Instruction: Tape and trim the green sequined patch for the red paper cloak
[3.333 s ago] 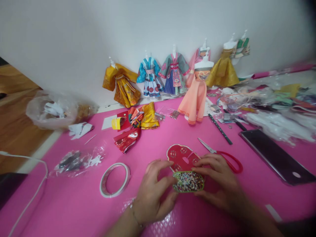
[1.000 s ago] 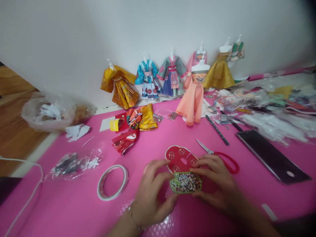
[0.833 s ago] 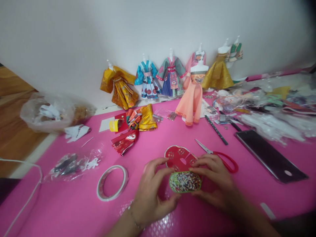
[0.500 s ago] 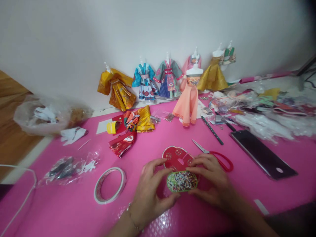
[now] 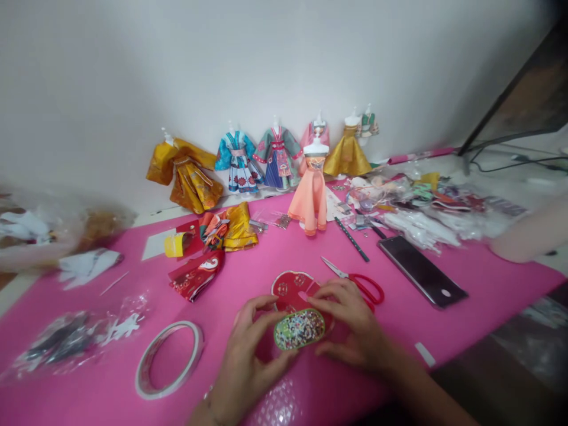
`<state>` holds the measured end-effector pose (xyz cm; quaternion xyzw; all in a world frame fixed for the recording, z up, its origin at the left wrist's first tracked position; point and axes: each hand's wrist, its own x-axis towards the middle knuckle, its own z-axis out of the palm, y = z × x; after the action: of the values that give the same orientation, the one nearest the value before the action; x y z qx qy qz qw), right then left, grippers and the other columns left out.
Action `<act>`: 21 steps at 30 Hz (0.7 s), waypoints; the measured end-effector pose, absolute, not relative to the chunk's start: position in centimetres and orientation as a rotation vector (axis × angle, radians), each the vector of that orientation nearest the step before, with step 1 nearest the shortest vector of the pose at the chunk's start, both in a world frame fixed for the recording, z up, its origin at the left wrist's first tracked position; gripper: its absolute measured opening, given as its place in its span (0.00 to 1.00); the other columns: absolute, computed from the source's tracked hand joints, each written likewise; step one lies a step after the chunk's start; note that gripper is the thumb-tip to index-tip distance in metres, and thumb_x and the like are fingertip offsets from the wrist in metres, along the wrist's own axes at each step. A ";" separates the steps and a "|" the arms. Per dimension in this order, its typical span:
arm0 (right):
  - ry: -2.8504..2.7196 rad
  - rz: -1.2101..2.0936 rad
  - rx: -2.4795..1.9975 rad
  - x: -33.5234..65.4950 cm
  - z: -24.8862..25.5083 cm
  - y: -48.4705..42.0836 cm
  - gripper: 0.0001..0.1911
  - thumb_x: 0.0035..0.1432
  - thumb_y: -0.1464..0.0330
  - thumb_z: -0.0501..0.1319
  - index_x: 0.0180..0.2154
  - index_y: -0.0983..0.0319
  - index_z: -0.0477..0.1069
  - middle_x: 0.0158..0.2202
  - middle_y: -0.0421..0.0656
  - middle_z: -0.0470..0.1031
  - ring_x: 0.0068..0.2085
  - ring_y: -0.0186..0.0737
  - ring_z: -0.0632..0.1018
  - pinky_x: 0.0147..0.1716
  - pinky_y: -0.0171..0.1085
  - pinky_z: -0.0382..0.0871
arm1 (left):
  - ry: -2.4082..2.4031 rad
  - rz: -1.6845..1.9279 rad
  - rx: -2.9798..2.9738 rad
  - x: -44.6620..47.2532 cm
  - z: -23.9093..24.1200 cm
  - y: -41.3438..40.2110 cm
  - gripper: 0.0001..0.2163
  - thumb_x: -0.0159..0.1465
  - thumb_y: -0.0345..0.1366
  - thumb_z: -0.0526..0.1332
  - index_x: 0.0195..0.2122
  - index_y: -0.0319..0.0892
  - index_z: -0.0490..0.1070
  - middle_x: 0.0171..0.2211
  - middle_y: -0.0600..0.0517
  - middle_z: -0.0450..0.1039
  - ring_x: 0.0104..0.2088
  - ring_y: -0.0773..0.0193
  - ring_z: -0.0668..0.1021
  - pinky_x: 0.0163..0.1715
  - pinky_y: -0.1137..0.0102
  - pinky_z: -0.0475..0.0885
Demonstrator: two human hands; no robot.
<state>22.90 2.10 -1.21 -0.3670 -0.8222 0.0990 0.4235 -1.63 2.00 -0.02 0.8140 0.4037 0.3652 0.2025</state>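
A small oval green-rimmed box (image 5: pixel 299 329), its top covered in tiny many-coloured specks that look like beads, is held low over the pink mat. My left hand (image 5: pixel 251 349) grips its left end between thumb and fingers. At its right end are the fingers and thumb of my right hand (image 5: pixel 357 325), also closed on it. Just behind the box lies a red patterned fabric piece (image 5: pixel 289 289) with a curved edge, partly hidden by box and hands. Red-handled scissors (image 5: pixel 367 286) lie beyond my right hand, blades pointing up-left.
A tape roll (image 5: pixel 146 370) and a plastic bag of parts (image 5: pixel 66 343) lie at left. Small dressed mannequins, including one in a peach dress (image 5: pixel 309 198), stand along the wall. A phone (image 5: pixel 419 269), a dark pen (image 5: pixel 350 238) and plastic-wrapped materials (image 5: pixel 426 231) occupy the right.
The view has turned right, so the mat's items sit further left, and a pale rounded object shows at the right edge. Both hands still hold the box over the red fabric.
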 end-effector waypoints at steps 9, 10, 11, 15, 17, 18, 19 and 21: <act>-1.895 0.090 -1.371 25.4 -0.2 2.5 0.13 0.68 0.71 0.54 0.50 0.62 0.73 0.42 0.49 0.75 0.44 0.48 0.76 0.44 0.47 0.71 | 1.238 1.143 2.294 -2.0 0.0 2.3 0.15 0.60 0.35 0.69 0.49 0.51 0.74 0.50 0.46 0.71 0.50 0.48 0.77 0.45 0.51 0.78; -1.903 0.091 -1.450 26.1 -0.4 2.6 0.12 0.67 0.71 0.54 0.47 0.62 0.75 0.40 0.50 0.75 0.42 0.49 0.76 0.42 0.48 0.71 | 1.244 1.142 2.300 -2.1 0.0 2.3 0.15 0.60 0.35 0.69 0.49 0.51 0.74 0.50 0.46 0.72 0.50 0.48 0.78 0.45 0.51 0.78; -1.913 0.094 -1.522 26.8 -0.7 2.6 0.12 0.66 0.70 0.55 0.45 0.62 0.76 0.38 0.50 0.75 0.41 0.50 0.76 0.41 0.49 0.71 | 1.250 1.137 2.306 -2.0 0.1 2.2 0.16 0.60 0.36 0.69 0.49 0.51 0.74 0.50 0.46 0.72 0.49 0.49 0.78 0.45 0.52 0.78; -1.952 0.127 -1.712 28.6 -2.1 2.3 0.15 0.63 0.68 0.55 0.46 0.62 0.77 0.38 0.51 0.76 0.41 0.53 0.78 0.42 0.50 0.71 | 1.257 1.110 2.318 -2.0 0.2 2.0 0.15 0.60 0.36 0.69 0.49 0.51 0.75 0.50 0.46 0.72 0.49 0.49 0.78 0.45 0.53 0.79; -1.963 0.153 -1.756 28.8 -2.6 2.1 0.17 0.62 0.68 0.55 0.49 0.62 0.76 0.39 0.52 0.76 0.42 0.53 0.78 0.44 0.49 0.71 | 1.255 1.108 2.315 -2.0 0.2 2.0 0.15 0.60 0.37 0.69 0.48 0.51 0.75 0.50 0.46 0.72 0.49 0.49 0.78 0.45 0.53 0.79; -1.965 0.165 -1.771 28.8 -2.7 2.0 0.18 0.61 0.69 0.55 0.50 0.62 0.76 0.40 0.52 0.76 0.43 0.53 0.78 0.45 0.49 0.71 | 1.255 1.111 2.312 -2.0 0.2 2.0 0.14 0.60 0.37 0.69 0.48 0.50 0.75 0.49 0.46 0.73 0.49 0.49 0.79 0.45 0.53 0.79; -1.964 0.178 -1.782 28.8 -2.8 2.0 0.18 0.60 0.69 0.55 0.50 0.62 0.76 0.40 0.52 0.76 0.43 0.53 0.78 0.45 0.49 0.70 | 1.257 1.111 2.308 -2.0 0.1 2.0 0.14 0.60 0.36 0.69 0.47 0.50 0.76 0.49 0.45 0.73 0.49 0.48 0.78 0.45 0.53 0.79; -1.952 0.208 -1.797 28.9 -2.7 2.2 0.18 0.58 0.69 0.56 0.49 0.63 0.75 0.41 0.53 0.77 0.44 0.54 0.78 0.46 0.49 0.70 | 1.260 1.109 2.298 -1.9 -0.1 2.0 0.14 0.60 0.36 0.69 0.47 0.49 0.76 0.49 0.45 0.73 0.49 0.49 0.78 0.46 0.53 0.79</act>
<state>28.92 2.20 -2.73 -0.6558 -0.7124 0.0758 0.2380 -1.94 2.04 -0.06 0.7987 0.4380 0.3855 0.1473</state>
